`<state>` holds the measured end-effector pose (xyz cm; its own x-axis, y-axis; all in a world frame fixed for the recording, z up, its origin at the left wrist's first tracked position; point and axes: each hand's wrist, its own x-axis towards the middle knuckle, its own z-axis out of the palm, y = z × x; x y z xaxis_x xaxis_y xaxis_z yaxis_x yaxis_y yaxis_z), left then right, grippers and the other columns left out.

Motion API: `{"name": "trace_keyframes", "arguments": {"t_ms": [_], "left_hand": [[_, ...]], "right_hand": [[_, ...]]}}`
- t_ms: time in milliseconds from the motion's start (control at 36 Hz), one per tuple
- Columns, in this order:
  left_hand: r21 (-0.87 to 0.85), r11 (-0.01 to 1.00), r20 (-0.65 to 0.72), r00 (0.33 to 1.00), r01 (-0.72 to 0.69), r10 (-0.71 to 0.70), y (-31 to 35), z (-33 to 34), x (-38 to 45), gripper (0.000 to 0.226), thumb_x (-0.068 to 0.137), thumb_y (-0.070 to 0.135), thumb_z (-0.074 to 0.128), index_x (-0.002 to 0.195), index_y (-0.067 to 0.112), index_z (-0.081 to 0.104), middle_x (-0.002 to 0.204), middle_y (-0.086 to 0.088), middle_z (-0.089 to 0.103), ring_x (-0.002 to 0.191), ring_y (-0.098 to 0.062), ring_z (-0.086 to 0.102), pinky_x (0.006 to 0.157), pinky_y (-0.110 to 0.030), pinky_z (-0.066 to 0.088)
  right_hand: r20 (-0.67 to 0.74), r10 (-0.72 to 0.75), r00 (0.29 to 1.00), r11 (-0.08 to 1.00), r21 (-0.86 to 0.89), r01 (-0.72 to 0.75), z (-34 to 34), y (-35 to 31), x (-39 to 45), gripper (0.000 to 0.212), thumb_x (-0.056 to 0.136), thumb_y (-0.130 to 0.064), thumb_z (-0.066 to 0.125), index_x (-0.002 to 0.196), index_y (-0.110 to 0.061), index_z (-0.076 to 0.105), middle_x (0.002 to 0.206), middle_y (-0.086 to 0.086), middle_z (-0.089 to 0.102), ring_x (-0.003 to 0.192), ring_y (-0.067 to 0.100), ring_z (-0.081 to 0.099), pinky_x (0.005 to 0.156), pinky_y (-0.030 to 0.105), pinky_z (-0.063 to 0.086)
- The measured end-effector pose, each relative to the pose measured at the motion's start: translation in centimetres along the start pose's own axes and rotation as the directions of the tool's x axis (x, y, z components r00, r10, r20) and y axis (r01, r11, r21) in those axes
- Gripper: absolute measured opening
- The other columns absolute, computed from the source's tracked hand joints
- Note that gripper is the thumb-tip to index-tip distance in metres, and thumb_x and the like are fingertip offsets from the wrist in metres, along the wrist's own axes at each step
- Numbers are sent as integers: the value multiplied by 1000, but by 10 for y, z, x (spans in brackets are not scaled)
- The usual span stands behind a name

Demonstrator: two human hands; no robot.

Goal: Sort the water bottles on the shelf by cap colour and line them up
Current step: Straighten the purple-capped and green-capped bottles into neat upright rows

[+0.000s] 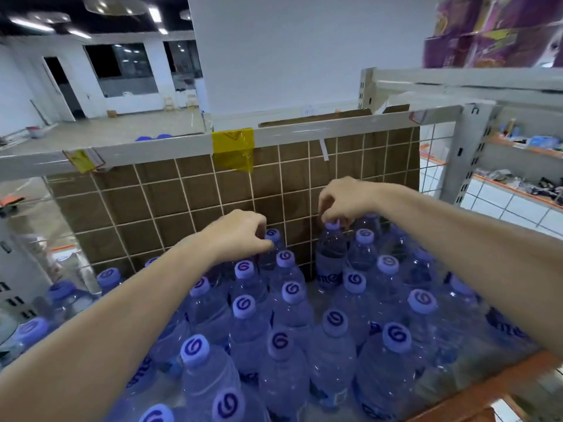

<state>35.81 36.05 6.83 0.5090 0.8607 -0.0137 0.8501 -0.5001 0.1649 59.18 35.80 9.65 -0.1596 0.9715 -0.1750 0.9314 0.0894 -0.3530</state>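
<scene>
Both arms stretched forward over blue-capped bottles. Left hand (240,233) curled, pinching rear bottle's cap (272,235). Right hand (344,202) arched, fingertips gripping raised bottle (330,257) by cap.

A shelf (475,388) with an orange front edge is carrying rows of clear bottles (283,330) with pale purple caps, standing upright and packed close. A wire grid (182,190) backed by cardboard (152,208) is closing off its rear.

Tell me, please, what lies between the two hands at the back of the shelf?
In the head view, only brown cardboard behind white wire mesh shows between the left hand and the right hand; no bottle stands there.
</scene>
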Motion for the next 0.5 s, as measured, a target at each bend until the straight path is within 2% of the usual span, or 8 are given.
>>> {"name": "trace_keyframes", "arguments": {"t_ms": [83, 139, 250, 361, 417, 500], "left_hand": [[-24, 999, -18, 999, -32, 31, 16, 0, 8, 22, 85, 42, 59, 90, 21, 58, 93, 0, 61, 82, -18, 57, 72, -34, 49], [-37, 998, 2, 999, -52, 52, 27, 2, 16, 20, 85, 42, 60, 90, 24, 55, 96, 1, 61, 86, -17, 58, 75, -35, 50], [-40, 998, 42, 998, -49, 51, 50, 7, 37, 32, 88, 42, 61, 112, 22, 56, 111, -2, 61, 97, -19, 59, 84, -39, 52], [-14, 998, 69, 996, -57, 58, 70, 15, 64, 54, 89, 42, 60, 136, 22, 44, 131, -4, 55, 113, -22, 55, 92, -40, 49], [-12, 998, 95, 993, -65, 66, 75, 20, 75, 57, 90, 40, 59, 140, 23, 40, 137, -4, 50, 118, -23, 53, 96, -41, 48], [2, 998, 153, 986, -69, 67, 86, 30, 95, 57, 91, 39, 58, 142, 27, 37, 139, -5, 47, 121, -25, 50, 98, -42, 46]], "right_hand": [[19, 61, 998, 996, -71, -59, -6, 22, -3, 11, 89, -18, 68, 99, -13, 67, 87, 6, 71, 69, 15, 68, 53, 22, 50], [40, 92, 995, 991, -101, -87, -5, 36, -5, 14, 86, -20, 71, 97, -12, 68, 86, 7, 71, 69, 17, 67, 56, 24, 53], [86, 128, 988, 980, -164, -113, 0, 58, -6, 25, 82, -27, 74, 101, -12, 69, 87, 12, 73, 67, 21, 67, 63, 31, 56], [147, 129, 981, 982, -153, -106, 6, 73, -5, 34, 75, -38, 80, 96, -14, 67, 83, 6, 71, 70, 21, 68, 60, 30, 54], [187, 115, 976, 982, -171, -83, 11, 74, -4, 36, 73, -43, 81, 91, -16, 65, 83, 5, 70, 69, 19, 66, 60, 30, 54], [208, 72, 975, 987, -155, -40, 15, 79, -3, 31, 77, -39, 79, 90, -16, 62, 79, 3, 67, 63, 15, 62, 53, 26, 49]]}}
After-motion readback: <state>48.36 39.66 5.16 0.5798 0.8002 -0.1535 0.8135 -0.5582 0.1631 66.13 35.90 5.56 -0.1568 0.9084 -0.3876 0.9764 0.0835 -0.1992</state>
